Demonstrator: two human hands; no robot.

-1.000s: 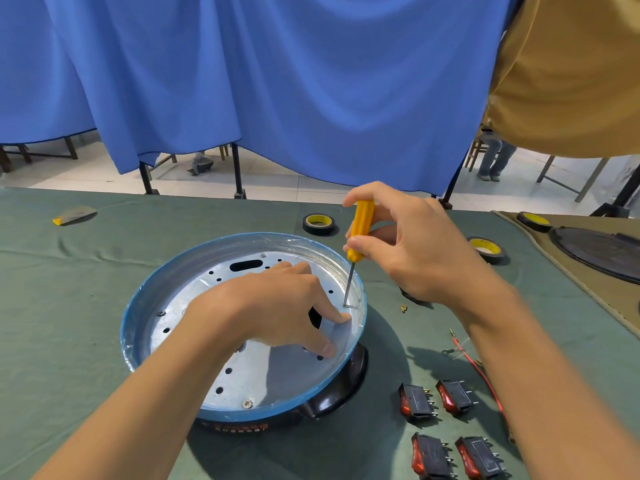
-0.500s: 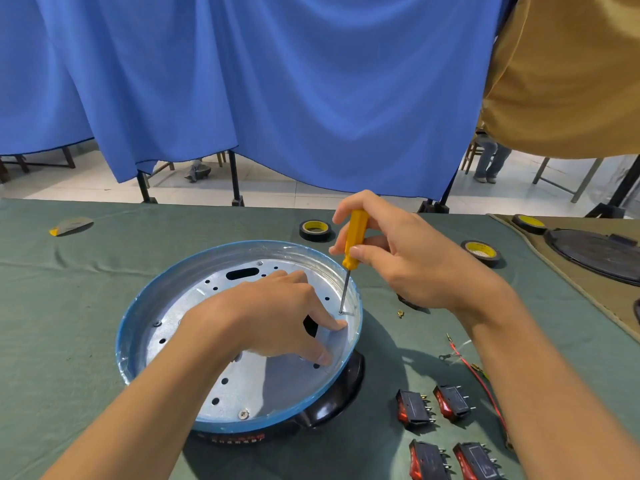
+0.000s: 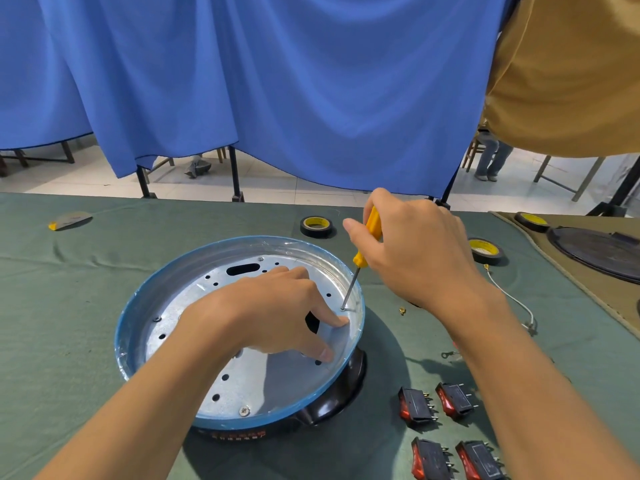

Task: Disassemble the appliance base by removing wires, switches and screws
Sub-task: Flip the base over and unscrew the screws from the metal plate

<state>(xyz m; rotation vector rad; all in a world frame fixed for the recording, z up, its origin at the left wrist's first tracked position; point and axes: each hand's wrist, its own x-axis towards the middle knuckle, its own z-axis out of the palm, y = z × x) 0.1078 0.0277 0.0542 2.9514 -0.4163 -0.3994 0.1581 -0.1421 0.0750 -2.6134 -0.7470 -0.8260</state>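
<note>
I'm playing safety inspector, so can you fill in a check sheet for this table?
Surface: green cloth, wrinkled at left.
Job's things: base; screwdriver with its tip on a screw by the rim; front screw still in; four switches lying out at right.
Clutter: three tape rolls, a brass bit, a flat scrap far left.
Hands: left hand presses on the base; right hand grips the screwdriver.
Cables: white wire loose at right.
Surroundings: blue curtain; a person in a tan top.

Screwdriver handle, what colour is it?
Orange-yellow; the screwdriver handle shows best in the head view, gripped by the right hand.
</note>
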